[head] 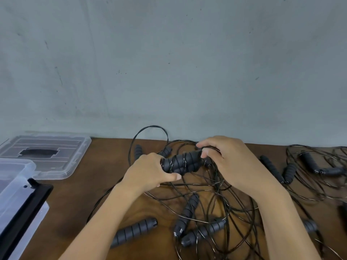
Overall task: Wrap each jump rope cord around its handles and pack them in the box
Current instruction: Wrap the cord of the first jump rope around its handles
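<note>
My left hand (pixel 150 170) grips a pair of dark grey ribbed jump rope handles (pixel 181 163) held side by side above the table, with thin black cord turned several times around them. My right hand (pixel 227 158) pinches that cord (pixel 206 146) just off the handles' right end. A tangle of loose black cord (pixel 216 196) lies under both hands. The clear plastic box (pixel 16 186) with a black latch stands at the left edge, its inside mostly out of view.
The box's clear lid (pixel 45 152) lies flat at the back left. More grey handles lie on the brown table (pixel 75 199): one (pixel 135 231) near my left forearm, two (pixel 193 220) in the tangle, others (pixel 323 167) with cords at the right. A grey wall rises behind.
</note>
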{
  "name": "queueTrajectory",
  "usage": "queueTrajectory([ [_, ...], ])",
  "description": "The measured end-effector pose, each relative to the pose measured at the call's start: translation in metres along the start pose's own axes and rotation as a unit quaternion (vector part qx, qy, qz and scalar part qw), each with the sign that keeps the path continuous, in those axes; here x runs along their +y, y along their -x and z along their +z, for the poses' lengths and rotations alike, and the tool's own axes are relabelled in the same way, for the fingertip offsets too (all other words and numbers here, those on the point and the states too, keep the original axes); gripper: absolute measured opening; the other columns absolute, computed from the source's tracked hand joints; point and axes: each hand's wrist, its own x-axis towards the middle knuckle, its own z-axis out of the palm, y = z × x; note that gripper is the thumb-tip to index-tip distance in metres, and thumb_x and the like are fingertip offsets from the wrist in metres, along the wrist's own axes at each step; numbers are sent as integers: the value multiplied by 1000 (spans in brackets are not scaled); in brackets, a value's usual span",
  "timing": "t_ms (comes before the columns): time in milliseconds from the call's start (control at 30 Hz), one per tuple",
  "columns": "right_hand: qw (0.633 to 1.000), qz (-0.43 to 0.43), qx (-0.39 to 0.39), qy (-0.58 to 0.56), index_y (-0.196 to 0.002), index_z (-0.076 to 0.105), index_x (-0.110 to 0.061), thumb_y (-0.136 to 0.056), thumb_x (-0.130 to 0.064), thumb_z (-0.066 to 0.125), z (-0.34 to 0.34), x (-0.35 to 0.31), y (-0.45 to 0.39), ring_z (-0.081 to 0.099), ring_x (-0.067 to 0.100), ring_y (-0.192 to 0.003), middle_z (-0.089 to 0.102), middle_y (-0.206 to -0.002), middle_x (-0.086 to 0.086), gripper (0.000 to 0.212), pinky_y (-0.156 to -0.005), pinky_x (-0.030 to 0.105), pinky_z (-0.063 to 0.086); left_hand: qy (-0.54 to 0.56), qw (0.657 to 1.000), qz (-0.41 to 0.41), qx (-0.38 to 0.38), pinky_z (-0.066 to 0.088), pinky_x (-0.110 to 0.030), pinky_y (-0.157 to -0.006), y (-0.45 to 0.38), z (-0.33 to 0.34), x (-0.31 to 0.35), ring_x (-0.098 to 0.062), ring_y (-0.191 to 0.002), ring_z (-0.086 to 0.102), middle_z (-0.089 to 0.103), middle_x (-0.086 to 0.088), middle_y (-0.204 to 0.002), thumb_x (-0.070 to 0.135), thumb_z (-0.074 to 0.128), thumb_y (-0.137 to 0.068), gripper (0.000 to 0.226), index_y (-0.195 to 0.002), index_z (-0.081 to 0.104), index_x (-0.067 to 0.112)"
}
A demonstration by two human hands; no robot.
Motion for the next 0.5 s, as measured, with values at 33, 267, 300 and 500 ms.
queueTrajectory([
  [33,1000,-2,-10,-4,-119,71,-29,-107,-21,47,-2,-2,-5,57,-2,-110,68,-118,-17,28,-85,1,34,-25,1000,5,-10,62,-40,-78,1,-4,-1,-11,-61,71,69,6,-61,70,81,-68,52,-81,71,21],
  [267,995,-16,-64,-70,-98,76,-36,-103,-27,59,-14,-10,-36,63,-7,-97,75,-89,-19,20,-83,4,36,-32,995,72,-53,53,-38,-65,12,-30,-12,-15,-66,67,71,0,-72,65,84,-67,45,-76,68,24],
  [300,994,-19,-67,-86,-99,77,-33,-102,-28,60,-14,-9,-39,64,-9,-95,75,-87,-19,18,-84,4,36,-8,994,88,-64,50,-32,-62,15,-32,-12,-12,-63,66,71,-1,-72,58,88,-71,41,-75,68,22],
  [500,969,-20,-44,-243,-93,80,-13,-99,-25,63,2,-2,-43,61,-3,-69,73,-78,-11,22,-70,10,41,216,964,122,-91,58,-31,-74,32,-27,-19,-22,-70,70,75,-11,-76,25,91,-80,18,-76,74,21],
])
